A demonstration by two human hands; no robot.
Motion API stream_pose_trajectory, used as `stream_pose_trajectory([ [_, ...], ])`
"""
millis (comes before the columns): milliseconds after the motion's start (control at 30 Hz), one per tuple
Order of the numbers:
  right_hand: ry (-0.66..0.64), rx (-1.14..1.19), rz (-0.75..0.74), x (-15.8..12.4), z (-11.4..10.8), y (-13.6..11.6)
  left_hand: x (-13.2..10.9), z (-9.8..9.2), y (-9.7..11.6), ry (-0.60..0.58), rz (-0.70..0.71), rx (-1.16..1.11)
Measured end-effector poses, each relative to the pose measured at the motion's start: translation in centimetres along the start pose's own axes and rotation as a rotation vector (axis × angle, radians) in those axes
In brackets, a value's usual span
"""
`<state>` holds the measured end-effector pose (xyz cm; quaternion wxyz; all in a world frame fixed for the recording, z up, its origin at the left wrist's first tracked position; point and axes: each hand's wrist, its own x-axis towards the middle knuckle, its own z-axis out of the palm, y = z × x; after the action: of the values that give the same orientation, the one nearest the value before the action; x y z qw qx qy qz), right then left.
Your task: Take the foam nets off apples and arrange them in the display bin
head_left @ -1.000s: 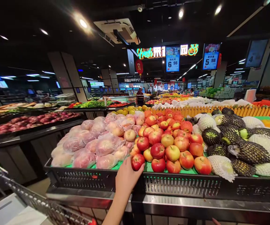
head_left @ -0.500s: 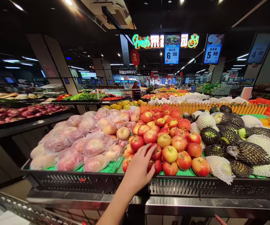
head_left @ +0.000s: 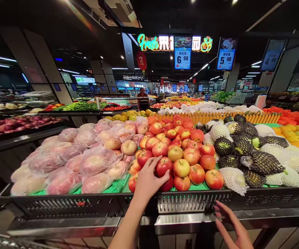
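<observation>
My left hand reaches into the display of loose apples, its thumb and fingers curled around a red apple at the front of the pile. Part of that apple's left side is hidden by my fingers. Yellow-red apples lie just to its right, touching one another on green matting. Low at the right, my right hand hangs in front of the black crate, fingers apart and nothing in them.
Pale fruit in plastic bags fills the left of the display. Netted dark fruit is heaped on the right. A metal ledge runs below the crate. Further back stand red onions and a person.
My left hand has closed around a red apple it was reaching over. My right hand has risen into view from the bottom edge. The view has shifted slightly right.
</observation>
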<state>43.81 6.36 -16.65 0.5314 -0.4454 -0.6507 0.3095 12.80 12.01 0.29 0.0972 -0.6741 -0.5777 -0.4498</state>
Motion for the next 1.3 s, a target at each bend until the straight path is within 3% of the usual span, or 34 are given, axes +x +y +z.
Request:
stream_pose_trajectory([
  [67,0.003,-0.072,-0.241,3.1,1.8,-4.6,-0.2,0.4,0.8,0.023,-0.077,0.048],
  [167,0.133,-0.208,-0.494,7.5,5.3,-9.9,-0.5,1.1,1.5,0.043,-0.099,0.095],
  [233,0.259,-0.376,-0.562,9.6,7.5,-11.8,-0.8,1.6,1.4,0.08,-0.097,0.056],
  [300,0.355,-0.547,-0.535,10.8,9.3,-12.5,-1.2,2.2,1.2,0.124,-0.104,-0.008],
  [433,0.463,-0.678,-0.467,11.5,11.0,-12.1,-2.4,3.6,1.4,0.211,-0.128,-0.006],
  [600,0.535,-0.658,-0.522,12.4,10.9,-10.9,-3.2,5.0,1.6,0.261,-0.164,0.104],
  [833,0.368,-0.524,-0.522,13.2,9.8,-10.6,-3.0,5.6,0.7,0.328,-0.152,0.105],
  [933,0.37,-0.517,-0.527,12.8,10.1,-10.3,-3.3,5.8,0.7,0.338,-0.16,0.123],
  [1167,0.637,-0.632,-0.51,11.5,11.5,-10.2,-3.4,6.0,0.6,0.415,-0.081,0.239],
  [1300,0.645,-0.613,-0.533,11.6,11.5,-9.9,-3.4,5.9,0.5,0.447,-0.013,0.136],
])
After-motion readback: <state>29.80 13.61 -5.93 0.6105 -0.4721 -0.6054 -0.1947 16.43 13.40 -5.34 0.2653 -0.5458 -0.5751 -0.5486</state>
